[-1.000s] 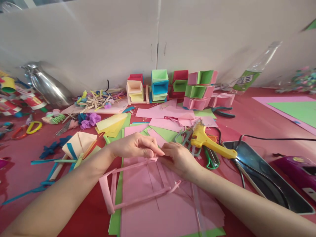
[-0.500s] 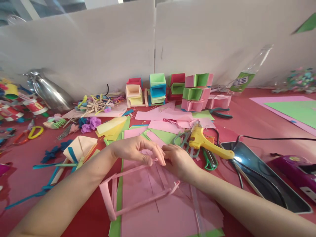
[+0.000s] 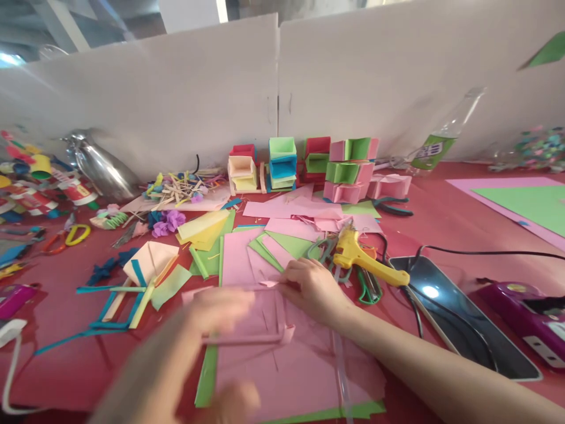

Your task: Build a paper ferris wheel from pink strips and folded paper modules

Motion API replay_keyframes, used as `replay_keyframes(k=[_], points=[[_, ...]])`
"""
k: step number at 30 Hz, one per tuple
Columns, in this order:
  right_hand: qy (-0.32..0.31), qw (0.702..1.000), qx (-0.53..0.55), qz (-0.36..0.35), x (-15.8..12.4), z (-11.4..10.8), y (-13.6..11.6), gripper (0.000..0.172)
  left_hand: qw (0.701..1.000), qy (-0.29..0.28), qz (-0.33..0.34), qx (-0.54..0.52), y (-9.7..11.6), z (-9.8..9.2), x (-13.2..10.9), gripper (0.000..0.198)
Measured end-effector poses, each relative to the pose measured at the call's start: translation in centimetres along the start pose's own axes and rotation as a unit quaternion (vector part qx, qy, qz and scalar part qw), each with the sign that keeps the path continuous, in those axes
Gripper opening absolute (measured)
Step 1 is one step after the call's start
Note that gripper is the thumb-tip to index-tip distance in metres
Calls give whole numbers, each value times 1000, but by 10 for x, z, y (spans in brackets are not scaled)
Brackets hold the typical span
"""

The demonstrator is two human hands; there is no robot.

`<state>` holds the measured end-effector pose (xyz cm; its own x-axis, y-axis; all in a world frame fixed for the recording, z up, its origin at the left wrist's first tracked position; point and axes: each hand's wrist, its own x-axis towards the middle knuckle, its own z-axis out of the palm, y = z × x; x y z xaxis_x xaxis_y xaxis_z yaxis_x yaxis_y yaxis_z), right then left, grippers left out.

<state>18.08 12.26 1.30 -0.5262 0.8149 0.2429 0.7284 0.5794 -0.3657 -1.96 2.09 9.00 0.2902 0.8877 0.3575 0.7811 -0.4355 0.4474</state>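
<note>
My right hand is closed with its fingertips on the far right corner of a pink paper-strip frame, which lies over a pink paper sheet. Blurred by motion, my left hand is open at the frame's left side, thumb well apart from the fingers. It hides the left end of the frame. Just beyond my right hand lies a yellow glue gun, its clear glue stick trailing toward me. Green-handled scissors lie partly under the gun.
Folded-paper box stacks stand by the white partition. A strip-and-paper chair shape is at left. Right are a black tray-like slab with cables, a purple power strip, and a tilted bottle. A metal jug stands back left.
My left hand has pulled away from the far corner, toward me and left, and opened. My right hand stays at the corner. The pink frame has shifted and turned slightly.
</note>
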Motion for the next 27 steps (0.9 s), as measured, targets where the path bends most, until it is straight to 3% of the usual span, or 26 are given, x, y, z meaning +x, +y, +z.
replay_keyframes(k=[3,5,7,10,13,17,21,27], points=[[13,999,-37,32,-4,-2,-6,11,999,20,11,-41,9,38,-28,44],[18,998,-50,40,-7,-3,-9,10,999,31,-28,-32,5,64,-29,49],[19,998,-57,37,-11,-4,-13,11,996,23,-77,-34,-5,78,-23,43],[7,997,-72,12,-15,-5,-18,12,994,-30,-85,-66,-18,76,-19,16],[-13,996,-83,-24,-16,-5,-20,12,987,-40,-108,-108,-20,66,-25,6],[-7,999,-24,-45,-16,-1,-19,10,963,-29,-168,-207,-12,69,-36,12],[-31,993,73,-92,-16,2,-17,25,933,-14,-206,-296,-8,82,-36,23],[-15,991,101,-84,-16,0,-19,13,889,-19,-281,-360,-8,85,-23,26]])
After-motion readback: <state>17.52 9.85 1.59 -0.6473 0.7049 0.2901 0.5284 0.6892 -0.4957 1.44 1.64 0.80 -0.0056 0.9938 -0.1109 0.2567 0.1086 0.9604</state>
